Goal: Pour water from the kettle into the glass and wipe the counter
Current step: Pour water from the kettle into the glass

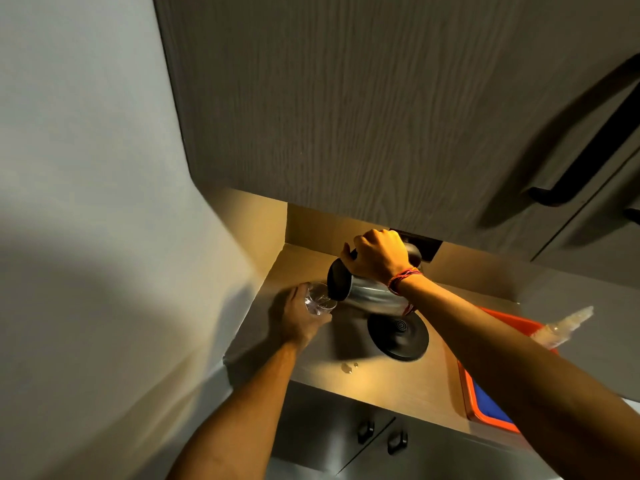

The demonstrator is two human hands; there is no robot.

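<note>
A steel kettle [369, 295] with a black lid is tipped to the left above the counter [398, 379], its spout over a clear glass [318, 299]. My right hand [377, 254] grips the kettle's black handle from above. My left hand [298, 318] holds the glass, which leans toward the spout. The kettle's round black base [398, 336] sits on the counter just below the kettle. A few water drops [348, 367] lie on the counter in front of the base.
An orange tray [472, 396] with something blue in it lies at the counter's right end, partly under my right forearm. A clear plastic bottle [562, 325] lies over the tray. A dark wall cabinet [381, 116] hangs low overhead. The white wall [104, 202] closes the left side.
</note>
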